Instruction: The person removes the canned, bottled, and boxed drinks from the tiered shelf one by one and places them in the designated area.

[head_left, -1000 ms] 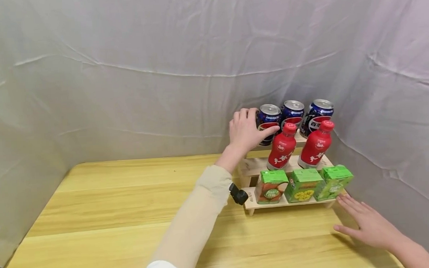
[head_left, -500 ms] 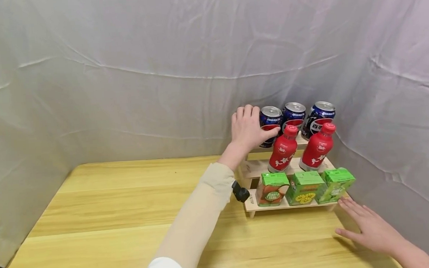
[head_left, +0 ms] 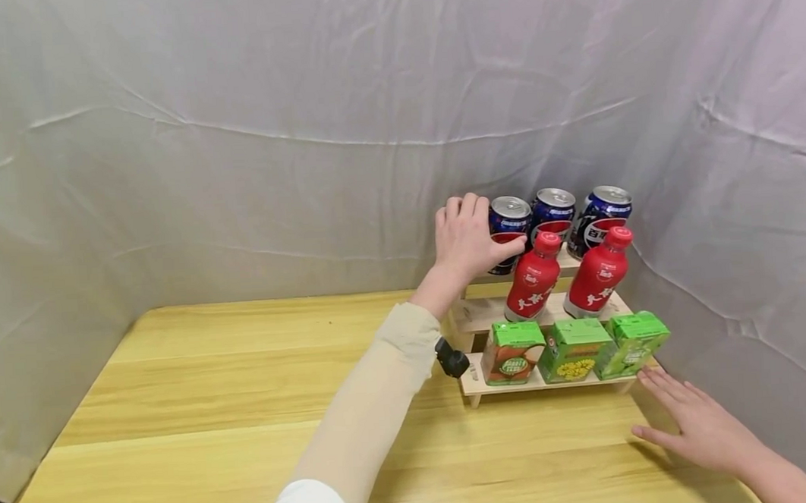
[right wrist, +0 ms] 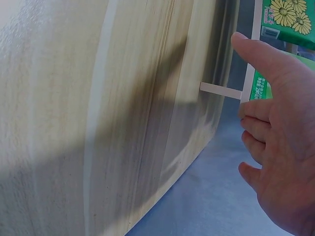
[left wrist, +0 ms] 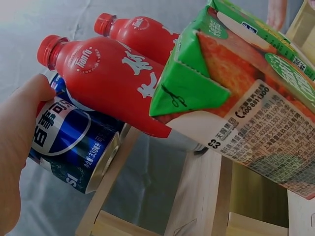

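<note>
My left hand [head_left: 465, 240] grips the leftmost blue Pepsi can [head_left: 509, 209] on the top tier of a wooden stepped rack [head_left: 477, 386], thumb across its front, fingers at its far side. In the left wrist view the thumb lies on this can [left wrist: 74, 142], beside a red bottle [left wrist: 103, 78]. Two more cans [head_left: 554, 205] stand to its right. Red bottles [head_left: 533, 275] stand on the middle tier. At the rack's lower right corner is my right hand [head_left: 702, 426], fingers extended, fingertips right at the lower tier's end below a green drink carton [head_left: 632, 344].
Green-topped cartons [head_left: 514, 356] line the lower tier in front of the bottles. Grey cloth [head_left: 291, 196] hangs behind and to the right of the rack. The wooden table [head_left: 232, 389] extends to the left. A black wrist camera [head_left: 452, 359] sits near the rack's left end.
The view shifts slightly. My left hand keeps its grip on the can, and the right hand stays beside the rack. The drinks keep their places.
</note>
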### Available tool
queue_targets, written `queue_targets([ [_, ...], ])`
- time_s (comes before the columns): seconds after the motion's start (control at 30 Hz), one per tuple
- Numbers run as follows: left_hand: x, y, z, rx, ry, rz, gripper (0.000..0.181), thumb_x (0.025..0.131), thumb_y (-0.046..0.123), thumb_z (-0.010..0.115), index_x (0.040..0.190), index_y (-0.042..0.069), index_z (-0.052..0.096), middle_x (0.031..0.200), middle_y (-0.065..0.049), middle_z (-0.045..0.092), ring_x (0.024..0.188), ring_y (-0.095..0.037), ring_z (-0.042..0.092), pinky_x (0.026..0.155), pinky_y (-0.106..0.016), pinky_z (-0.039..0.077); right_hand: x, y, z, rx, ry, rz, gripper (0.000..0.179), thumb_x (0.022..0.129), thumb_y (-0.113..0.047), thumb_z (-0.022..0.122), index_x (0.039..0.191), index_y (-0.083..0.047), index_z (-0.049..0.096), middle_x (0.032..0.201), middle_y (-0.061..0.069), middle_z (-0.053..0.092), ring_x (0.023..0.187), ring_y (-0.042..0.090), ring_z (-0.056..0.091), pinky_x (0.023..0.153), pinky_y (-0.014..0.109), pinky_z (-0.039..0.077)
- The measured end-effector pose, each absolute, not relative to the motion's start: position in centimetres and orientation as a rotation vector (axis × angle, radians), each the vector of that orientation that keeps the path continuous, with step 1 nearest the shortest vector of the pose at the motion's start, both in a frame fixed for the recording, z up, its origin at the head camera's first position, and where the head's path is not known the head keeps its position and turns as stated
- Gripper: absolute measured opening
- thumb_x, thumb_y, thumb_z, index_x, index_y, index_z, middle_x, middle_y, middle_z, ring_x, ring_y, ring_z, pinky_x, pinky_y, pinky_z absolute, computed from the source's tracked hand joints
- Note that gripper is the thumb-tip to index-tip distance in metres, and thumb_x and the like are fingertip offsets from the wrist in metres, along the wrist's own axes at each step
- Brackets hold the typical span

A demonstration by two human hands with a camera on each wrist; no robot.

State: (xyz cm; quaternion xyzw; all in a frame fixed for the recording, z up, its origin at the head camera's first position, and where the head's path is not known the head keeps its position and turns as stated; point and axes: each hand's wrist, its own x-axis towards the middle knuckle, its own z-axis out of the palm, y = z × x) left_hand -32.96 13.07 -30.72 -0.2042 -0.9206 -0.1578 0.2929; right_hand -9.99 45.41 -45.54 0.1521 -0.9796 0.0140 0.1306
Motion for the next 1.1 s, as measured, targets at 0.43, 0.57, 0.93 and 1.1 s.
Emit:
queue_targets([
  [0.43,-32.5,11.1,-30.7,-0.537,-2.4,-0.452,0.074,0.071,0.078,0.061,0.116,0.019,0.054,0.116,0.005,0.056,0.108,-0.017,0.044,0.091,-0.034,0.039,-10.1,45.1,-45.4,0.443,-2.872,0.048,0.086,0.08,-0.045,0.074,0.143,0.005,0.042,0.147,0.027,0.043,0.129,-0.021,-0.019,0.107,0.008,-0.019],
  [0.57,-32.1,10.1,-30.6,-0.542,-2.372,-0.456,0.074,0.071,0.077,0.061,0.115,0.018,0.055,0.116,0.004,0.056,0.108,-0.018,0.044,0.09,-0.035,0.039,-10.1,45.1,-45.3,0.45,-2.868,0.042,0.085,0.08,-0.044,0.074,0.142,0.005,0.044,0.146,0.027,0.044,0.129,-0.022,-0.02,0.107,0.008,-0.019],
  [0.93,-30.6,7.2,-29.5,-0.569,-2.274,-0.471,0.071,0.071,0.075,0.06,0.113,0.017,0.057,0.115,0.003,0.058,0.108,-0.018,0.045,0.09,-0.036,0.039,-9.9,45.3,-45.3,0.423,-2.909,0.059,0.085,0.084,-0.045,0.071,0.145,0.005,0.04,0.148,0.028,0.04,0.138,-0.012,-0.017,0.108,0.01,-0.021],
  [1.1,-29.9,5.7,-29.2,-0.584,-2.214,-0.491,0.069,0.071,0.072,0.063,0.112,0.017,0.058,0.113,0.003,0.059,0.107,-0.019,0.045,0.09,-0.037,0.039,-10.0,45.4,-45.4,0.399,-2.95,0.093,0.085,0.086,-0.046,0.068,0.147,0.005,0.036,0.152,0.028,0.034,0.151,0.012,-0.007,0.109,0.012,-0.022],
])
